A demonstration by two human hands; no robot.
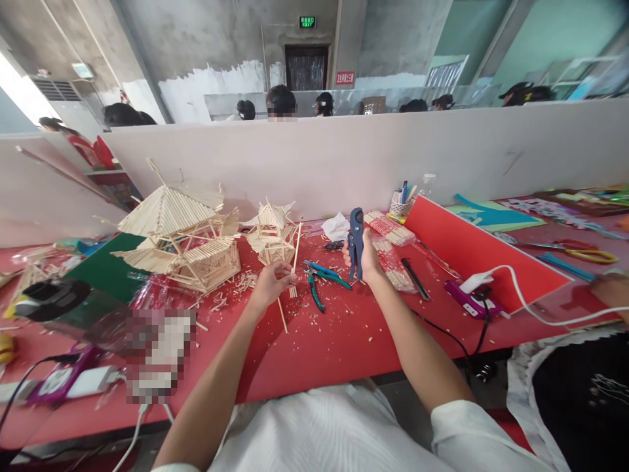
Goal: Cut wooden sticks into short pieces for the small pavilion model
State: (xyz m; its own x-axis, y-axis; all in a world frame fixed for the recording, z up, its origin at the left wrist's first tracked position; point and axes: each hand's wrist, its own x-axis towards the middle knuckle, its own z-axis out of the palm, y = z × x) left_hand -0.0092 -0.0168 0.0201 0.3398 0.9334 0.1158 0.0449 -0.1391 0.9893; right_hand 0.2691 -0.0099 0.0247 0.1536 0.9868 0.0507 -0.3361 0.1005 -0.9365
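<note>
My left hand (pixel 271 283) pinches a thin pale wooden stick (pixel 297 246) that stands nearly upright above the red table (pixel 314 357). My right hand (pixel 369 260) grips a dark blue pipe cutter (pixel 356 239), its head pointing up and its handles in my palm. On the table between the hands lie diagonal cutters with teal handles (pixel 316 294). Just behind my left hand stands a small pavilion model of wooden sticks (pixel 272 229). A larger stick pavilion (pixel 184 239) stands farther left. Wood chips are scattered around.
Bundles of packaged sticks (pixel 393 265) and a black utility knife (pixel 415 278) lie right of my right hand. A red board (pixel 472 252) and a purple power strip (pixel 472 298) stand beyond. A bottle (pixel 83 311) lies left; a co-worker's arm (pixel 609 292) shows right.
</note>
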